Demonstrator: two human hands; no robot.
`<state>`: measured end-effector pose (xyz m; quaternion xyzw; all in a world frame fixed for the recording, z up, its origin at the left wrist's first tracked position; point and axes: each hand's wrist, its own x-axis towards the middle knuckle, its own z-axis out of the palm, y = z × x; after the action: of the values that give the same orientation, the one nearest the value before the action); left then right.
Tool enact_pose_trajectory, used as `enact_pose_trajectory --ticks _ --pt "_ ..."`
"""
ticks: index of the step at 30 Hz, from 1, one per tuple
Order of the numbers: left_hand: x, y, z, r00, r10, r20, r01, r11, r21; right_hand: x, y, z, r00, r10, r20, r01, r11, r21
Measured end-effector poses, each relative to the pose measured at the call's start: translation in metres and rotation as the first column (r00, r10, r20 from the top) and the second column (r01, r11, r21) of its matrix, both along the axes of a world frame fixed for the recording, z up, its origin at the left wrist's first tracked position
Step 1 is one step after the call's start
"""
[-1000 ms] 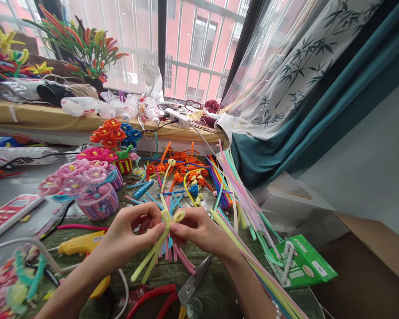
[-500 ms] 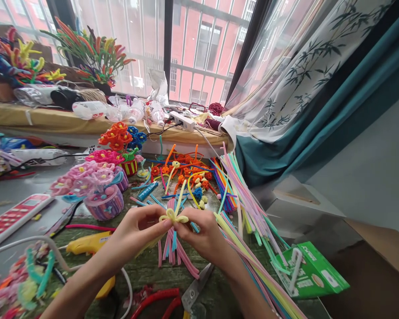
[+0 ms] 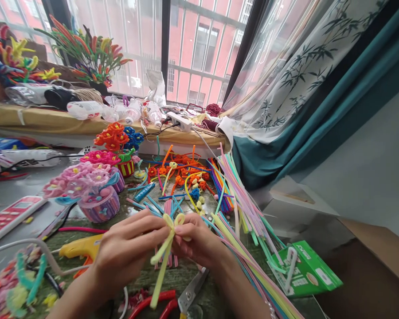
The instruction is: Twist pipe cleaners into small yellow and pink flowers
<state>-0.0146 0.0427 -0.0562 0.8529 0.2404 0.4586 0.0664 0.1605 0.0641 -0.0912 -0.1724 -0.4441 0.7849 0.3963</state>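
A pale yellow pipe cleaner (image 3: 168, 252) bent into a bow-like loop is pinched between both hands, with its long tails hanging down. My left hand (image 3: 129, 250) grips it from the left, and my right hand (image 3: 197, 241) pinches the knot from the right. The fingers hide the twisted centre. Pink pipe cleaners (image 3: 168, 210) lie on the table just behind my hands. Steel scissors (image 3: 193, 290) lie below my right hand, and a yellow glue gun (image 3: 81, 246) lies beside my left.
A long bundle of pastel pipe cleaners (image 3: 246, 243) fans out at the right, next to a green box (image 3: 306, 270). Pink pipe-cleaner flowers in a striped pot (image 3: 98, 206) stand at the left. Orange pieces (image 3: 182, 166) cover the table behind. Bottles crowd the windowsill (image 3: 26, 113).
The yellow piece has turned, its loops now standing up and its tails hanging down to the lower left. Both hands stay together, and the view has shifted slightly.
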Motion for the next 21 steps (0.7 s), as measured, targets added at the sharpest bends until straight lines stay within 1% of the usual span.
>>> enact_pose_trajectory --ticks 1,2,3,4,5,6,7,9,11,14,16,18,19,21 --pt "0.001 -0.002 0.001 1.0 0.023 -0.007 -0.023 0.999 0.028 0.0 0.0 -0.001 1.0 0.024 -0.016 -0.025 1.0 -0.006" --pt "0.002 -0.003 0.001 0.999 0.041 0.005 -0.041 0.998 0.039 0.001 0.0 0.0 1.0 0.021 -0.009 -0.021 1.0 0.01" --pt "0.002 -0.003 0.002 0.998 0.054 0.032 -0.055 0.998 0.022 0.002 0.0 0.001 1.0 -0.013 0.022 0.012 0.999 0.047" --pt "0.003 -0.002 0.002 0.995 0.071 0.066 -0.069 0.997 -0.03 0.004 0.0 0.003 0.995 -0.072 0.068 0.065 0.993 0.102" --pt "0.004 0.0 0.003 0.991 0.091 0.096 -0.079 0.99 -0.121 0.006 0.0 0.005 0.981 -0.153 0.118 0.131 0.976 0.174" --pt "0.004 0.002 0.003 0.986 0.117 0.118 -0.086 0.968 -0.237 0.008 0.0 0.008 0.96 -0.226 0.166 0.179 0.949 0.258" --pt "0.004 0.005 0.003 0.981 0.145 0.127 -0.089 0.926 -0.367 0.01 -0.001 0.011 0.933 -0.298 0.203 0.218 0.914 0.342" --pt "0.005 0.011 0.002 0.977 0.183 0.113 -0.08 0.799 -0.596 0.012 -0.001 0.015 0.87 -0.427 0.249 0.26 0.823 0.504" --pt "0.004 0.015 0.0 0.976 0.19 0.109 -0.051 0.68 -0.731 0.013 -0.001 0.017 0.799 -0.54 0.264 0.269 0.713 0.647" --pt "0.003 0.016 -0.002 0.964 0.23 0.134 -0.018 0.556 -0.831 0.012 -0.002 0.015 0.704 -0.667 0.245 0.228 0.539 0.811" --pt "0.003 0.015 -0.001 0.957 0.249 0.147 0.011 0.478 -0.878 0.012 -0.002 0.011 0.678 -0.7 0.223 0.169 0.444 0.88" --pt "0.004 0.013 0.001 0.958 0.234 0.166 0.056 0.412 -0.909 0.013 -0.002 0.008 0.682 -0.7 0.212 0.103 0.38 0.919" --pt "0.005 0.012 0.002 0.959 0.223 0.177 0.078 0.39 -0.917 0.014 -0.001 0.007 0.685 -0.698 0.21 0.076 0.355 0.932" --pt "0.006 0.011 0.003 0.958 0.208 0.199 0.112 0.368 -0.923 0.015 0.0 0.005 0.68 -0.698 0.225 0.019 0.324 0.946"
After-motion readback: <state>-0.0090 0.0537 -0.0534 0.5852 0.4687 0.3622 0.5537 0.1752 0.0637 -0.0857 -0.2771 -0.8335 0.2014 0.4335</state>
